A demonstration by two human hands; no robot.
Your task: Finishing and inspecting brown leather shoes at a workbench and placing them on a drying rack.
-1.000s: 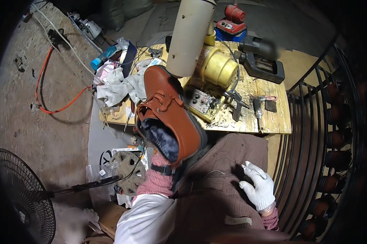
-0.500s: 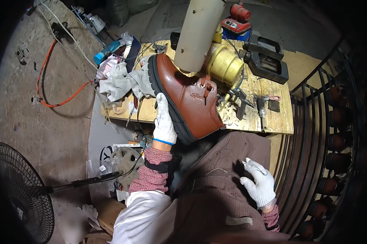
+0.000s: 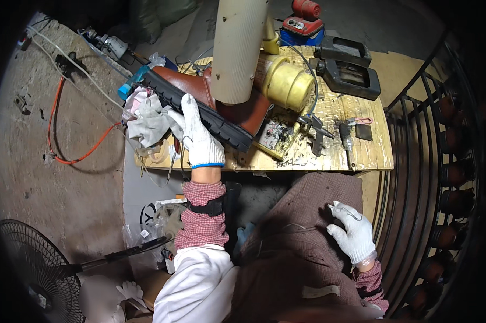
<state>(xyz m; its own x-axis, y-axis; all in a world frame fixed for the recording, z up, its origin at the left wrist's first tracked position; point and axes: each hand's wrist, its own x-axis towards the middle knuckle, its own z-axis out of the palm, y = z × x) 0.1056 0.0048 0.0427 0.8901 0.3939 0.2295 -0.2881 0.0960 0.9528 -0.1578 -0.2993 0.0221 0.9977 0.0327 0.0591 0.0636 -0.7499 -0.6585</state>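
Note:
My left hand (image 3: 201,139), in a white knit glove with a blue cuff, grips a brown leather boot (image 3: 186,82) along its thick black treaded sole. The boot lies tilted on its side, its toe to the far left and its shaft to the right. A pale ribbed tube (image 3: 238,48) comes down in front of it and hides part of the upper. Right of the boot's shaft sits a yellow ringed nozzle (image 3: 290,83). My right hand (image 3: 353,234), also gloved, rests on the brown apron (image 3: 297,237) over my lap, fingers apart and holding nothing.
Crumpled cloths (image 3: 149,121) lie left on the wooden table (image 3: 372,153). A small control box (image 3: 275,134), a dark-handled tool (image 3: 345,141) and black frames (image 3: 353,81) occupy its right. A boot rack (image 3: 402,177) stands right, a fan (image 3: 36,264) lower left.
My left hand has moved forward and left, turning the boot so its toe swings left and its sole faces me more. The right hand has shifted slightly right and stays open.

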